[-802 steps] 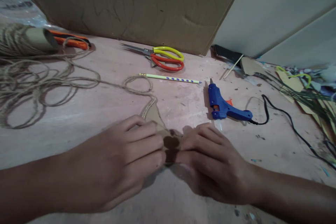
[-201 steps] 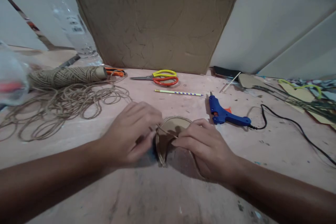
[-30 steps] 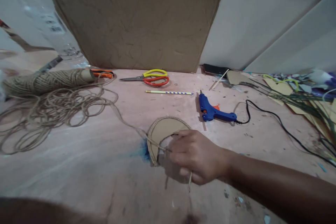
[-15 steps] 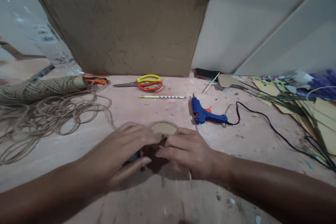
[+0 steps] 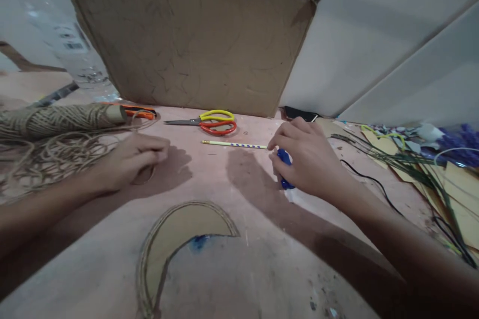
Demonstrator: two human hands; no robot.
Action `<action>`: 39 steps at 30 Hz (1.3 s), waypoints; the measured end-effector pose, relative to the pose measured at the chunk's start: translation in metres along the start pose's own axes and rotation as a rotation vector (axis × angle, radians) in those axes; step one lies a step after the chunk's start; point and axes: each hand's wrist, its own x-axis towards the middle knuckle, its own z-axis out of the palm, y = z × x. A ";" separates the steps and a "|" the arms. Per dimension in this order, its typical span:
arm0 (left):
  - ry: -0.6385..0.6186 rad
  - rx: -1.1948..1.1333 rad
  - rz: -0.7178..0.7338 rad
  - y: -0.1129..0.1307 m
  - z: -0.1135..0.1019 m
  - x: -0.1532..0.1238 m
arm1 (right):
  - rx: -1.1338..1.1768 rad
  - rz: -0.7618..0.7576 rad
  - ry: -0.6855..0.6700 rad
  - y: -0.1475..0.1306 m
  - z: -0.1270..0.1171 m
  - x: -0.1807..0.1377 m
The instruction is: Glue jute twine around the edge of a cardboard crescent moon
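Note:
A crescent-shaped cardboard piece [image 5: 175,229] lies flat on the table in front of me, with twine along its outer curve. My left hand [image 5: 140,159] is closed above the table beside the loose twine [image 5: 71,152], and a strand loops out below its fingers. Over the blue glue gun [image 5: 285,169] is my right hand [image 5: 303,157], its fingers bent and apart. It covers the gun's handle; whether it touches the gun is unclear. A pencil [image 5: 239,145] with blue dots lies by its fingertips.
Scissors [image 5: 217,122] with yellow and red handles lie near the upright cardboard sheet [image 5: 194,35]. The twine roll [image 5: 63,119] and a clear plastic bottle [image 5: 71,45] are at left. At right are the black cord [image 5: 374,179], green stems [image 5: 415,159] and paper pieces [image 5: 462,184].
Both hands have come off the crescent piece, which now shows on the table. My left hand moved left toward the twine, and my right hand moved up and right over the glue gun.

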 end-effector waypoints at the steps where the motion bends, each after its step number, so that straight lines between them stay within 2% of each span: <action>1: -0.032 0.027 0.023 -0.001 0.009 -0.001 | -0.040 0.010 -0.057 0.003 0.002 0.005; 5: -0.116 0.152 0.049 0.005 0.026 -0.003 | -0.115 -0.010 -0.154 -0.001 0.012 0.019; 15: -0.126 0.282 0.062 0.002 0.025 -0.002 | -0.258 0.021 -0.277 -0.002 0.019 0.037; 27: -0.144 0.315 0.060 0.002 0.028 -0.001 | -0.294 -0.001 -0.359 -0.009 0.019 0.047; 33: -0.151 0.318 0.062 0.003 0.027 -0.001 | -0.307 -0.044 -0.357 -0.007 0.024 0.048; 36: -0.148 0.321 0.060 0.003 0.027 0.000 | -0.299 -0.031 -0.335 -0.004 0.027 0.050; 39: -0.144 0.324 0.055 0.003 0.027 0.001 | -0.277 0.013 -0.277 0.006 0.020 0.048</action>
